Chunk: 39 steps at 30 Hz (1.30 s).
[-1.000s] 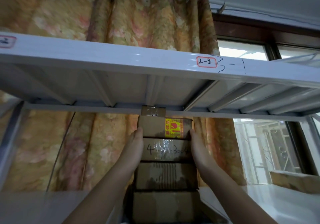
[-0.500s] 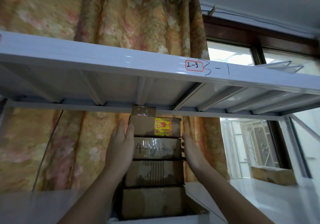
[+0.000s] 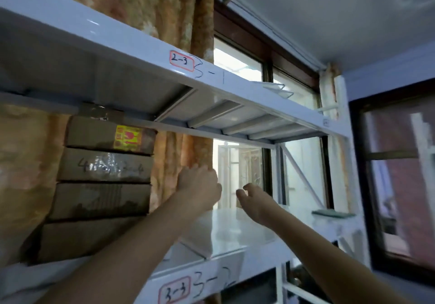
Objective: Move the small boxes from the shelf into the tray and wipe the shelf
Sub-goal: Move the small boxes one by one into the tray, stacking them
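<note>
Two hands reach over the white shelf (image 3: 235, 228), holding nothing: the left hand (image 3: 200, 189) with fingers loosely extended toward the floral curtain (image 3: 179, 160), the right hand (image 3: 255, 201) just beside it with fingers loosely curled. Left of the left hand stands a stack of cardboard boxes (image 3: 103, 186) on the shelf, apart from both hands.

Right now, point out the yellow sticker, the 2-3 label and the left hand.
yellow sticker (image 3: 128, 138), head view, middle of the sticker on the top box.
2-3 label (image 3: 181, 60), head view, centre of the tag.
left hand (image 3: 199, 186), head view, back of the hand.
</note>
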Each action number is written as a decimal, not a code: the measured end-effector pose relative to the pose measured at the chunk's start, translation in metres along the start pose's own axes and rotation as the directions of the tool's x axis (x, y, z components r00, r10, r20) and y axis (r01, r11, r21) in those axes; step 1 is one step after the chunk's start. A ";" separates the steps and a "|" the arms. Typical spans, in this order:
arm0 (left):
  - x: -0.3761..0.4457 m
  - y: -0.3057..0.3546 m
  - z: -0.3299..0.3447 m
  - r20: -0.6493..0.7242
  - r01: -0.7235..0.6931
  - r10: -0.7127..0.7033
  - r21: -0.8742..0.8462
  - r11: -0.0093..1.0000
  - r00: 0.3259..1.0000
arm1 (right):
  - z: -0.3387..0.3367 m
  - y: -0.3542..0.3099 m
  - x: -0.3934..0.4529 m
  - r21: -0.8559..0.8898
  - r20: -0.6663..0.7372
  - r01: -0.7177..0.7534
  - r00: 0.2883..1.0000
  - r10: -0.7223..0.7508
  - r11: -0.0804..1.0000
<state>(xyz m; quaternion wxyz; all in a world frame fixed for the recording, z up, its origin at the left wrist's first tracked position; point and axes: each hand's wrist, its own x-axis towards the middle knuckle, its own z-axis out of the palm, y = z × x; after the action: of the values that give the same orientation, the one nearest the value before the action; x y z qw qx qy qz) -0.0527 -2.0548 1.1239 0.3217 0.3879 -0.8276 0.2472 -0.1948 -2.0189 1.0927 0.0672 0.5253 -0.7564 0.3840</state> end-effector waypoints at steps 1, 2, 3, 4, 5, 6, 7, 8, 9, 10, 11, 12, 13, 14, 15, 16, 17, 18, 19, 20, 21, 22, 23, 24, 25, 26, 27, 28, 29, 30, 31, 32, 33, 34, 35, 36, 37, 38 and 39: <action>0.004 0.010 0.008 0.024 -0.008 0.008 -0.007 1.000 1.000 | -0.011 0.014 -0.002 -0.041 -0.005 0.002 1.000 -0.002 0.999; 0.006 0.022 0.016 0.056 -0.011 0.013 -0.029 1.000 0.998 | -0.022 0.029 -0.003 -0.068 -0.012 -0.009 1.000 0.008 0.998; 0.008 0.033 0.025 0.091 -0.015 0.019 -0.049 0.999 0.996 | -0.032 0.043 -0.003 -0.075 -0.030 -0.020 0.999 0.017 0.997; 0.009 0.044 0.033 0.132 -0.018 0.026 -0.061 0.998 0.991 | -0.041 0.058 -0.002 -0.073 -0.048 -0.033 0.998 0.030 0.997; 0.010 0.055 0.043 0.180 -0.021 0.032 -0.065 0.998 0.983 | -0.049 0.073 0.000 -0.067 -0.061 -0.041 0.997 0.037 0.997; 0.011 0.065 0.050 0.227 -0.024 0.038 -0.064 0.998 0.973 | -0.055 0.088 0.003 -0.052 -0.058 -0.058 0.997 0.055 0.997; 0.013 0.074 0.057 0.262 -0.022 0.037 -0.059 0.998 0.964 | -0.060 0.102 0.005 -0.034 -0.046 -0.066 0.997 0.065 0.997; 0.015 0.082 0.061 0.284 -0.015 0.030 -0.055 0.998 0.958 | -0.065 0.116 0.006 -0.019 -0.036 -0.072 0.997 0.071 0.997; 0.020 0.089 0.065 0.300 -0.003 0.019 -0.052 0.999 0.954 | -0.069 0.129 0.006 -0.004 -0.034 -0.073 0.997 0.073 0.997; 0.025 0.097 0.069 0.317 0.010 0.006 -0.049 0.999 0.948 | -0.074 0.141 0.006 0.013 -0.032 -0.081 0.996 0.081 0.997; 0.032 0.104 0.074 0.334 0.026 -0.009 -0.048 0.999 0.943 | -0.079 0.154 0.006 0.021 -0.033 -0.080 0.996 0.081 0.997; 0.041 0.112 0.077 0.343 0.044 -0.025 -0.048 0.998 0.939 | -0.084 0.166 0.008 0.027 -0.037 -0.078 0.996 0.079 0.997; 0.049 0.121 0.081 0.345 0.064 -0.043 -0.051 0.997 0.938 | -0.089 0.179 0.011 0.026 -0.043 -0.072 0.996 0.073 0.997; 0.057 0.131 0.085 0.346 0.083 -0.059 -0.055 0.995 0.937 | -0.094 0.190 0.015 0.023 -0.050 -0.071 0.996 0.072 0.997; 0.063 0.142 0.090 0.348 0.095 -0.068 -0.062 0.994 0.935 | -0.099 0.202 0.019 0.023 -0.062 -0.065 0.996 0.066 0.998; 0.069 0.154 0.095 0.350 0.100 -0.069 -0.071 0.992 0.934 | -0.104 0.214 0.023 0.028 -0.072 -0.065 0.995 0.067 0.998; 0.072 0.166 0.101 0.354 0.105 -0.069 -0.083 0.991 0.933 | -0.108 0.225 0.026 0.034 -0.075 -0.059 0.995 0.061 0.998; 0.074 0.177 0.107 0.360 0.110 -0.068 -0.099 0.989 0.931 | -0.111 0.235 0.029 0.042 -0.067 -0.061 0.996 0.064 0.997; 0.075 0.186 0.114 0.363 0.116 -0.067 -0.115 0.987 0.929 | -0.112 0.244 0.032 0.042 -0.057 -0.065 0.996 0.068 0.997; 0.076 0.193 0.121 0.365 0.122 -0.069 -0.123 0.985 0.928 | -0.113 0.251 0.034 0.032 -0.036 -0.073 0.997 0.074 0.997; 0.078 0.197 0.128 0.371 0.126 -0.074 -0.118 0.985 0.926 | -0.112 0.259 0.037 0.009 -0.011 -0.066 0.998 0.066 0.998; 0.079 0.199 0.133 0.380 0.131 -0.083 -0.103 0.986 0.921 | -0.110 0.266 0.041 -0.012 0.017 -0.058 0.998 0.058 0.998; 0.082 0.200 0.137 0.387 0.140 -0.097 -0.085 0.987 0.917 | -0.108 0.274 0.046 -0.018 0.029 -0.050 0.998 0.050 0.999; 0.085 0.198 0.140 0.396 0.154 -0.114 -0.072 0.985 0.911 | -0.106 0.279 0.051 -0.005 0.033 -0.051 0.998 0.051 0.999; 0.089 0.196 0.141 0.399 0.165 -0.128 -0.061 0.984 0.908 | -0.105 0.285 0.058 0.016 0.034 -0.052 0.998 0.051 0.999; 0.093 0.193 0.142 0.398 0.168 -0.138 -0.043 0.985 0.907 | -0.104 0.289 0.066 0.028 0.035 -0.050 0.998 0.049 0.998; 0.097 0.190 0.142 0.393 0.158 -0.140 -0.014 0.987 0.909 | -0.103 0.292 0.074 0.052 0.032 -0.050 0.998 0.048 0.997; 0.102 0.189 0.140 0.390 0.145 -0.142 0.022 0.989 0.910 | -0.102 0.295 0.082 0.079 0.034 -0.060 0.998 0.058 0.995; 0.109 0.188 0.139 0.375 0.126 -0.140 0.062 0.990 0.917 | -0.100 0.296 0.090 0.092 0.033 -0.071 0.997 0.068 0.993; 0.118 0.188 0.137 0.347 0.112 -0.136 0.091 0.990 0.928 | -0.098 0.296 0.099 0.095 0.027 -0.073 0.997 0.070 0.993; 0.128 0.187 0.138 0.315 0.100 -0.127 0.100 0.990 0.941 | -0.096 0.296 0.108 0.086 0.023 -0.065 0.998 0.063 0.994; 0.139 0.188 0.139 0.290 0.094 -0.116 0.089 0.992 0.950 | -0.094 0.295 0.118 0.066 0.026 -0.059 0.998 0.057 0.996; 0.152 0.188 0.141 0.277 0.087 -0.103 0.071 0.994 0.955 | -0.092 0.293 0.128 0.044 0.032 -0.053 0.998 0.052 0.998; 0.165 0.187 0.144 0.278 0.091 -0.101 0.049 0.995 0.955 | -0.088 0.290 0.137 0.024 0.048 -0.046 0.998 0.045 0.999; 0.178 0.187 0.149 0.282 0.097 -0.102 0.034 0.995 0.954 | -0.084 0.288 0.146 0.010 0.066 -0.031 0.997 0.030 0.999; 0.192 0.187 0.156 0.295 0.105 -0.107 0.021 0.994 0.950 | -0.079 0.285 0.157 0.009 0.079 -0.007 0.997 0.007 1.000; 0.205 0.186 0.164 0.310 0.112 -0.109 0.009 0.994 0.944 | -0.074 0.283 0.167 0.005 0.089 0.020 0.996 -0.020 1.000; 0.217 0.185 0.172 0.336 0.124 -0.117 0.003 0.992 0.935 | -0.069 0.281 0.177 -0.007 0.096 0.056 0.994 -0.055 0.998; 0.229 0.184 0.180 0.360 0.129 -0.124 0.009 0.992 0.925 | -0.066 0.279 0.187 -0.031 0.108 0.094 0.990 -0.091 0.995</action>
<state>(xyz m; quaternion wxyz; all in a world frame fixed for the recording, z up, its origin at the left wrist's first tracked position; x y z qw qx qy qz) -0.3742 -2.1777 1.1394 0.1830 0.4768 -0.8475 0.1448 -0.5332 -2.0722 1.0904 0.0539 0.5783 -0.7404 0.3384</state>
